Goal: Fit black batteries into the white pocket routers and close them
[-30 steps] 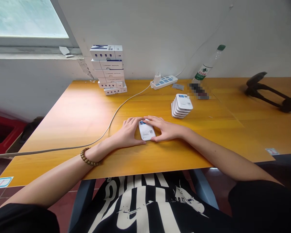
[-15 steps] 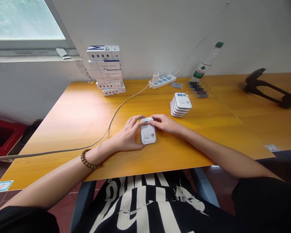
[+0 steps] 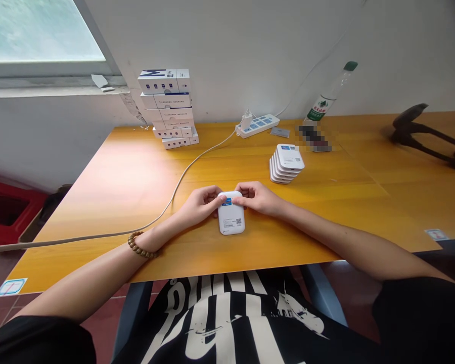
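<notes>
A white rounded-corner pocket device (image 3: 231,218) lies flat at lower centre of an orange wood-grain desk (image 3: 98,212), its top edge partly hidden by fingers. A blue label and QR code are seen; the small print is unreadable. It is held from both sides, the left hand (image 3: 200,203) and right hand (image 3: 257,198) curled, fingertips on its edges. A wooden bead bracelet (image 3: 139,244) is worn on the left wrist. A stack of similar devices (image 3: 287,165) stands upper right of centre. White boxes (image 3: 167,108), one marked with a large navy "M", are piled at upper centre-left. An object beside a bottle (image 3: 314,138) is pixelated beyond recognition.
</notes>
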Tool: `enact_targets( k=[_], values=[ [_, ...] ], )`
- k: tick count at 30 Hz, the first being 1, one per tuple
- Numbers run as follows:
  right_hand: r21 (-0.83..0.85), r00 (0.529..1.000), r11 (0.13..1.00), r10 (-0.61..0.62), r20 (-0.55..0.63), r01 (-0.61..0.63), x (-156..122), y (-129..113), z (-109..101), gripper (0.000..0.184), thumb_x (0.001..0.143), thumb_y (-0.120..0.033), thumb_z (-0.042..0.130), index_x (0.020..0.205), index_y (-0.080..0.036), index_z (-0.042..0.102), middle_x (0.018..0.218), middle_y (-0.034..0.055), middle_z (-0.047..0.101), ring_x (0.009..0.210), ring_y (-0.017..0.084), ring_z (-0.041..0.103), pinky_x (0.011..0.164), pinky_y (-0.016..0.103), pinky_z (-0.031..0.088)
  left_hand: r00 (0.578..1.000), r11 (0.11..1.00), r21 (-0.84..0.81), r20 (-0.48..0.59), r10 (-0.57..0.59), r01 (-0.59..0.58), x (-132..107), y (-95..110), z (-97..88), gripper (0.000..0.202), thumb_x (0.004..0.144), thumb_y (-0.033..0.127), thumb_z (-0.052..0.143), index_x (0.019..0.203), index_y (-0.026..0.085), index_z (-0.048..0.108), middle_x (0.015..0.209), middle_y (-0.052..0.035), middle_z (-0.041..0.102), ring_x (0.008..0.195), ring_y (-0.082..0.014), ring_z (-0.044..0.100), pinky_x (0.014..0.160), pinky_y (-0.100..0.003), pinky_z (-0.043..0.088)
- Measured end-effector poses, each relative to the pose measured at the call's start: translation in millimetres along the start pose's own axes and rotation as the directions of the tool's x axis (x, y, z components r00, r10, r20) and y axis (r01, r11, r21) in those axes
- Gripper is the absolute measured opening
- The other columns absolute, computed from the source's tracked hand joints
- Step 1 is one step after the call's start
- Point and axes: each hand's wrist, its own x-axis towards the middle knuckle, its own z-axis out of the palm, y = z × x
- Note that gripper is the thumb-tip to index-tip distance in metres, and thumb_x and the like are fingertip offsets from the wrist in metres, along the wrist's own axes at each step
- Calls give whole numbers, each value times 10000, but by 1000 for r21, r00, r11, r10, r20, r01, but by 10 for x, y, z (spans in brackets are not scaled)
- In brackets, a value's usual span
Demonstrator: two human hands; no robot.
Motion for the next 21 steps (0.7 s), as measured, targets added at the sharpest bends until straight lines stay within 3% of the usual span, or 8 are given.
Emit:
enact_targets(
  k=[4, 8, 12, 14, 16, 19, 21],
  values=[
    [22, 999, 1000, -13, 29, 13, 1, -6, 18, 446, 809, -603, 862, 872, -204, 672, 821, 11, 716, 779, 193, 669, 692, 304, 524, 994, 996, 47, -72, 79, -75, -29, 54, -7, 486, 977, 632, 691, 831, 179, 599, 733, 3, 593, 641, -122, 575, 546, -221, 483],
    [22, 967, 997, 67, 246, -75, -20, -7, 12, 480, 818, -586, 869, 1073, -198, 748, 1016, 58, 799, 915, 230, 747, 721, 299, 576, 976, 992, 52, -177, 124, -116, -43, 138, -39, 483, 992, 630, 682, 833, 180, 608, 729, 4, 612, 656, -124, 589, 588, -230, 488],
    [-75, 933, 988, 155, 324, -138, -41, 12, -15, 466, 839, -555, 863, 1082, -165, 782, 836, 44, 789, 649, 163, 689, 568, 264, 522, 969, 993, -58, -231, 91, -107, -20, 100, -51, 490, 985, 650, 691, 892, 171, 650, 793, -13, 663, 727, -145, 653, 665, -249, 555],
    [-66, 947, 991, 133, 292, -118, -35, 32, -31, 442, 844, -551, 858, 1027, -157, 775, 736, 22, 756, 552, 132, 624, 523, 253, 484, 982, 988, -136, -182, 50, -76, -2, 45, -47, 516, 963, 678, 705, 972, 162, 689, 885, -43, 719, 811, -170, 697, 733, -273, 595],
    [-37, 966, 996, 89, 241, -82, -23, 55, -43, 427, 848, -560, 849, 973, -162, 759, 701, 10, 736, 522, 119, 594, 512, 249, 473, 999, 985, -170, -48, -4, -4, 9, 0, -42, 552, 917, 681, 760, 1057, 148, 721, 968, -77, 765, 867, -193, 725, 785, -297, 615],
    [-31, 977, 998, 60, 205, -54, -7, 96, -40, 441, 866, -594, 822, 952, -170, 739, 706, 11, 722, 533, 127, 600, 522, 259, 493, 987, 989, -110, 141, -83, 99, 5, -21, -39, 549, 881, 615, 828, 1110, 123, 746, 1002, -111, 797, 790, -176, 715, 737, -290, 602],
    [-63, 975, 996, 70, 209, -58, -1, 123, -30, 471, 895, -620, 785, 1023, -169, 738, 771, 36, 743, 611, 162, 664, 581, 291, 555, 983, 992, -75, 156, -93, 106, -4, -14, -44, 517, 903, 577, 815, 1132, 118, 745, 1012, -120, 801, 735, -156, 690, 680, -274, 576]
  ],
)
